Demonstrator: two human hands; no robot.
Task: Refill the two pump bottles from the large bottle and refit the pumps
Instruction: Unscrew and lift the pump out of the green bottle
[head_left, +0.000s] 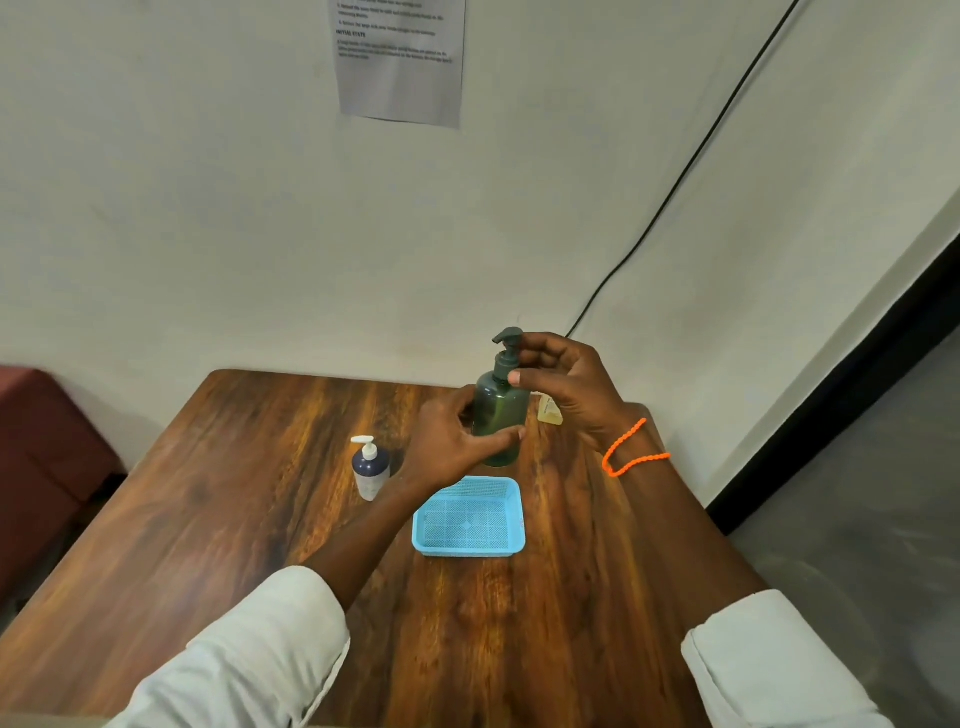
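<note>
Sleeves (249, 649) nearest; both hands on green bottle (498, 415), beyond basket (470, 517).

My left hand (452, 441) grips a translucent dark green plastic pump bottle (500, 415) — smooth, faintly glossy, its pump head (506, 348) matt. Beneath it lies a varnished brown wooden table (260, 493), streaky grain with a soft sheen. The light blue plastic mesh basket (468, 517) looks perforated — the small navy-and-white plastic pump bottle (370, 470) smooth.
</note>
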